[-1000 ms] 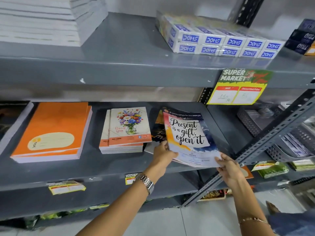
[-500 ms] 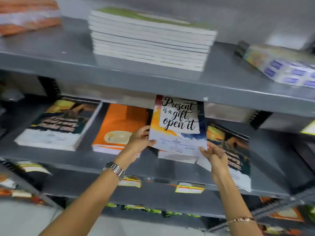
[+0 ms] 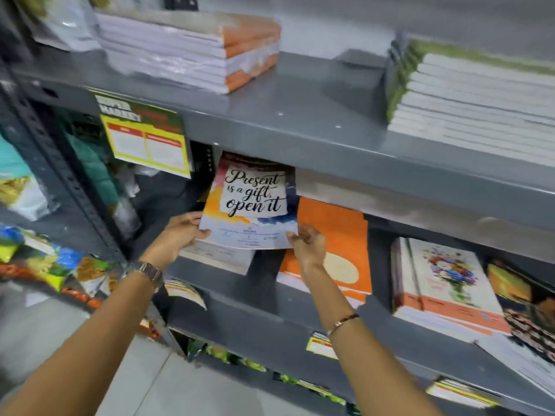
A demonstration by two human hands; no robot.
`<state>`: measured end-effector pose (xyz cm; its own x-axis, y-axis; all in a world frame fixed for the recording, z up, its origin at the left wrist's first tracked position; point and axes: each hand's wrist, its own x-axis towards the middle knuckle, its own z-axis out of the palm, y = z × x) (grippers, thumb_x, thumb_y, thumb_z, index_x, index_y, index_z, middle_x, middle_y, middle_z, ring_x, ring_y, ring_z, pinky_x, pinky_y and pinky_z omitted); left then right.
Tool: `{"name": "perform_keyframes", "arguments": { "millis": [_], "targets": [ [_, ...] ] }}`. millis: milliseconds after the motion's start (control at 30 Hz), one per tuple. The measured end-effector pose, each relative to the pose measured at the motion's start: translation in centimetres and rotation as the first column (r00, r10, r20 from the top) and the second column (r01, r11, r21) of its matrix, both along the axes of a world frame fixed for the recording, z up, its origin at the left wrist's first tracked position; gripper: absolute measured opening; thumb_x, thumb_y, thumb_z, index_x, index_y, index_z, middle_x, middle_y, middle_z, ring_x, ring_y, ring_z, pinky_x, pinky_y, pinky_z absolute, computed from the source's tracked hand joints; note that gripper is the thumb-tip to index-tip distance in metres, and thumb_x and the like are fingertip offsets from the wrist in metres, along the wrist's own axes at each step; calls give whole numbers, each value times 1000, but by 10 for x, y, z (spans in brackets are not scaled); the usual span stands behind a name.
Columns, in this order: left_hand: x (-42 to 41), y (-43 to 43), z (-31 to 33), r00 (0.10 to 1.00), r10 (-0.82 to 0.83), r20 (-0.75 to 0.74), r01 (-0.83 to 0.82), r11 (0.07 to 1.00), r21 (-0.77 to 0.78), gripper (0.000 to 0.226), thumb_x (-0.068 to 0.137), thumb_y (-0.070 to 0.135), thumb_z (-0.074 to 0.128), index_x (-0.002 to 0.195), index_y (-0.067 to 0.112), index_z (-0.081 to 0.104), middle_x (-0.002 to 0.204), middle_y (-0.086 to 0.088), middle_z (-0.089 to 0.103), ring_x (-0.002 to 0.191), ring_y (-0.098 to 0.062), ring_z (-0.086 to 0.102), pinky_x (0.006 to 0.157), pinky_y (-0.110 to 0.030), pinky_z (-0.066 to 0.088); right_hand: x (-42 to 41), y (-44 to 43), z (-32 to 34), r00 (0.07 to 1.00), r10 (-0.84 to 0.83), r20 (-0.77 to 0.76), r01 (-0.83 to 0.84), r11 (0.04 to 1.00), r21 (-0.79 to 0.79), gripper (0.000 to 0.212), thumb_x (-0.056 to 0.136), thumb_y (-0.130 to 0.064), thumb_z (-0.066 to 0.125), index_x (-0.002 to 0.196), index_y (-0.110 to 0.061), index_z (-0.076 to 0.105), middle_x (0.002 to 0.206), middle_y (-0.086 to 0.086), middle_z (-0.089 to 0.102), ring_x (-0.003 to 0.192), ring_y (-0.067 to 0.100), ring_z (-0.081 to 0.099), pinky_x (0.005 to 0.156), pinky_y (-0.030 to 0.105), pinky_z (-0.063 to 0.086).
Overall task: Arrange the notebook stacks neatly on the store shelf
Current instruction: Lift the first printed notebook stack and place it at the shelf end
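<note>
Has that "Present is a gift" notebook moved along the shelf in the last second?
Yes. The "Present is a gift" notebook, held by both hands, was right of the orange notebook stack and the floral one; now it sits left of the orange stack.

Shelf [image 3: 300,121]: grey painted metal, smooth, satin sheen with small white chips near its front edge; the perforated upright [image 3: 63,175] at its left end is the same painted metal. Notebook [image 3: 250,202] has a glossy printed paper cover; the orange pad [image 3: 333,232] beside it looks matt card, the floral stack [image 3: 444,283] is printed card over white paper edges, and the upper-left bundle [image 3: 192,49] is paper in clear glossy plastic wrap. Watch [image 3: 147,271] is polished metal links, the bracelet [image 3: 342,321] thin shiny metal, the price tag [image 3: 144,136] glossy paper.
</note>
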<state>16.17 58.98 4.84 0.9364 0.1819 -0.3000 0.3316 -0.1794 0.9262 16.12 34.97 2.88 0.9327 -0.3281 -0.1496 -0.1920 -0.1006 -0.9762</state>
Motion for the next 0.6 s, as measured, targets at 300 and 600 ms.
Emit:
{"name": "perform_keyframes", "arguments": {
  "millis": [300, 600],
  "targets": [
    [11, 48, -45, 999, 40, 2, -39, 964, 265, 30, 74, -11, 64, 104, -11, 61, 67, -4, 64, 82, -25, 62, 63, -21, 49, 4, 71, -39, 990, -41, -133, -55, 761, -646, 19, 85, -23, 56, 100, -15, 64, 109, 12, 66, 108, 31, 51, 88, 37, 33],
    [-6, 32, -57, 957, 190, 218, -269, 859, 435, 52, 70, 16, 77, 116, 5, 55, 107, -23, 64, 114, -37, 50, 92, -48, 47, -13, 51, -37, 999, 19, 37, 19, 589, -808, 39, 81, -32, 66, 116, -16, 58, 114, 11, 61, 106, 31, 46, 85, 39, 35]
  ]
}}
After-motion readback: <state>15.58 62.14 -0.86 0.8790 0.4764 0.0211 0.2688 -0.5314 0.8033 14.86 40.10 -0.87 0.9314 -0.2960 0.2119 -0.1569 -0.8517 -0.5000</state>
